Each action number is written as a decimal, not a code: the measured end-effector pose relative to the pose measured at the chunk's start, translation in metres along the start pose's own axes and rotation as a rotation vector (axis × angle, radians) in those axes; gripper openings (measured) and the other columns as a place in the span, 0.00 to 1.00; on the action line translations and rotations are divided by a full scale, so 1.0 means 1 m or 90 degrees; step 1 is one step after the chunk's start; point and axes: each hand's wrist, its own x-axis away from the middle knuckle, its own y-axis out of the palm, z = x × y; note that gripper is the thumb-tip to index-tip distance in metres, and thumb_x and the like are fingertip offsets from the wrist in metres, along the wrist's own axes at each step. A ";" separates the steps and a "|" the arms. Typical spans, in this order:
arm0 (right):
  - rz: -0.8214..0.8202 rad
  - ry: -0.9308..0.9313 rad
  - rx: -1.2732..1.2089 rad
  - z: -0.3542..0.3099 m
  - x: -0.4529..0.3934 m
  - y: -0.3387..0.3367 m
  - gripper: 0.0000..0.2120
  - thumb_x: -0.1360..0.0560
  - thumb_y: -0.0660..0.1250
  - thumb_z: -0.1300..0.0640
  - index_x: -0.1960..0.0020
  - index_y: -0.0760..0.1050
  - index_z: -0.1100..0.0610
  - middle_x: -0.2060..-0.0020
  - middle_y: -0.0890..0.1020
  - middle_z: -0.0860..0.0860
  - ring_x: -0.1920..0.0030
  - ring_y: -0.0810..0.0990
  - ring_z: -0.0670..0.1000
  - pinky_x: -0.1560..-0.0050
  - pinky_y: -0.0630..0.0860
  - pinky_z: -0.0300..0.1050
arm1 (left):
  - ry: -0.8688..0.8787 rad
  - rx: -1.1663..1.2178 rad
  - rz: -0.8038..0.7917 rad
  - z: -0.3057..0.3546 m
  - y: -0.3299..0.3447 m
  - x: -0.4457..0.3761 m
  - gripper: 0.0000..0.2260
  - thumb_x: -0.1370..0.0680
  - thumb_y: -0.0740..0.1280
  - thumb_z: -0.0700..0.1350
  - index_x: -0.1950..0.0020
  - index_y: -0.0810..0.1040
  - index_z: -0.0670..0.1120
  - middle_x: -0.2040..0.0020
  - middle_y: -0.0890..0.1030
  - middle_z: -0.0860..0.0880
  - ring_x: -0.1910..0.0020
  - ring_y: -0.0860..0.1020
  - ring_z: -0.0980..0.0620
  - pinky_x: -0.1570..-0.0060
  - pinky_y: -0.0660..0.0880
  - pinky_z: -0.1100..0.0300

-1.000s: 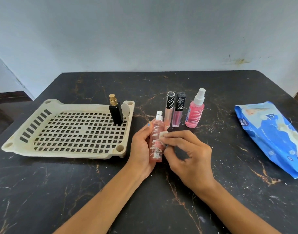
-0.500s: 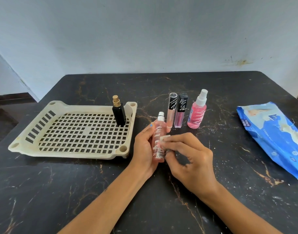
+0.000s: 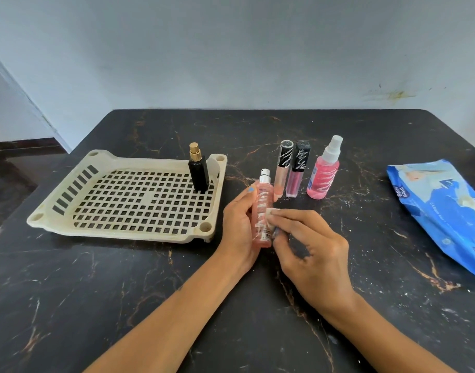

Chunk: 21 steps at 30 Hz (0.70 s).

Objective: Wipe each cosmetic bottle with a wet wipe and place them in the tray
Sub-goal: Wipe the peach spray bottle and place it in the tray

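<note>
The right hand (image 3: 316,251) has slid its wet wipe (image 3: 272,212) slightly lower on the peach bottle (image 3: 262,211), fingers (image 3: 290,215) pinched on the wipe. The left hand (image 3: 237,224) still clamps the bottle upright mid-tabletop (image 3: 96,292). The tray (image 3: 123,235), near the left edge, holds 1 black bottle (image 3: 198,170) in its far right corner.

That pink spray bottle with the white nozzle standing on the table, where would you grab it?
Grip the pink spray bottle around its round body, below the narrow white nozzle, which looks too slim for a firm hold. Come from the right or from above: the dark-capped gloss tube stands close on its left, while the table to its right is bare. It stands upright, so a sideways wrap should lift it straight.
</note>
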 end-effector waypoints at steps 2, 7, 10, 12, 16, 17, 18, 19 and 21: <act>-0.019 -0.035 -0.009 -0.003 0.002 -0.001 0.09 0.28 0.66 0.64 0.52 0.84 0.63 0.52 0.83 0.53 0.50 0.81 0.46 0.46 0.76 0.32 | -0.012 0.015 0.008 0.000 0.000 0.000 0.12 0.21 0.56 0.45 0.51 0.75 0.39 0.67 0.75 0.46 0.73 0.73 0.54 0.73 0.72 0.63; 0.018 -0.023 0.006 -0.001 0.001 0.000 0.09 0.28 0.66 0.64 0.56 0.84 0.63 0.55 0.84 0.52 0.53 0.81 0.45 0.48 0.76 0.32 | -0.008 0.032 0.001 -0.001 0.000 -0.002 0.11 0.21 0.57 0.44 0.56 0.76 0.40 0.70 0.76 0.47 0.74 0.74 0.54 0.73 0.72 0.64; 0.007 -0.025 0.024 -0.002 -0.002 0.003 0.10 0.26 0.64 0.64 0.51 0.84 0.64 0.51 0.83 0.53 0.49 0.80 0.47 0.44 0.75 0.32 | -0.024 0.046 -0.002 0.000 0.000 -0.002 0.11 0.22 0.57 0.44 0.53 0.76 0.39 0.67 0.77 0.46 0.71 0.76 0.53 0.70 0.75 0.63; -0.015 -0.065 0.012 -0.003 0.000 0.001 0.10 0.28 0.65 0.66 0.53 0.84 0.64 0.52 0.83 0.53 0.51 0.80 0.48 0.45 0.75 0.33 | -0.036 0.057 0.011 0.000 0.000 -0.001 0.11 0.22 0.58 0.45 0.52 0.75 0.39 0.66 0.76 0.45 0.70 0.76 0.53 0.70 0.75 0.64; 0.006 -0.071 0.002 -0.001 0.000 -0.001 0.08 0.29 0.65 0.66 0.57 0.84 0.64 0.56 0.84 0.53 0.55 0.81 0.49 0.48 0.76 0.34 | -0.013 0.039 0.009 0.000 0.001 0.000 0.10 0.23 0.59 0.42 0.58 0.77 0.40 0.70 0.77 0.46 0.73 0.75 0.53 0.72 0.74 0.64; 0.016 -0.055 0.010 0.000 -0.002 0.001 0.08 0.29 0.66 0.65 0.56 0.84 0.64 0.56 0.84 0.53 0.54 0.80 0.48 0.47 0.76 0.33 | -0.009 0.040 0.002 0.001 0.002 0.000 0.10 0.23 0.59 0.41 0.59 0.77 0.41 0.71 0.78 0.47 0.73 0.76 0.53 0.72 0.74 0.64; 0.020 -0.046 0.021 0.000 -0.003 0.002 0.09 0.28 0.65 0.65 0.55 0.84 0.64 0.54 0.84 0.53 0.53 0.80 0.49 0.46 0.75 0.33 | -0.010 0.048 -0.005 0.002 0.002 0.000 0.10 0.22 0.58 0.41 0.59 0.77 0.40 0.71 0.79 0.47 0.73 0.77 0.54 0.72 0.74 0.64; 0.014 -0.050 0.027 -0.001 -0.004 0.004 0.09 0.27 0.65 0.65 0.54 0.84 0.65 0.53 0.84 0.54 0.52 0.80 0.49 0.46 0.75 0.33 | -0.017 0.056 -0.009 0.002 0.002 0.001 0.10 0.22 0.58 0.41 0.58 0.77 0.40 0.70 0.79 0.47 0.73 0.77 0.54 0.72 0.75 0.65; -0.025 -0.091 0.011 -0.003 -0.002 0.003 0.08 0.28 0.66 0.68 0.55 0.84 0.65 0.53 0.84 0.55 0.54 0.80 0.52 0.47 0.76 0.37 | -0.032 0.051 -0.004 0.002 0.001 0.001 0.10 0.22 0.59 0.42 0.57 0.77 0.40 0.69 0.77 0.46 0.73 0.75 0.53 0.73 0.73 0.64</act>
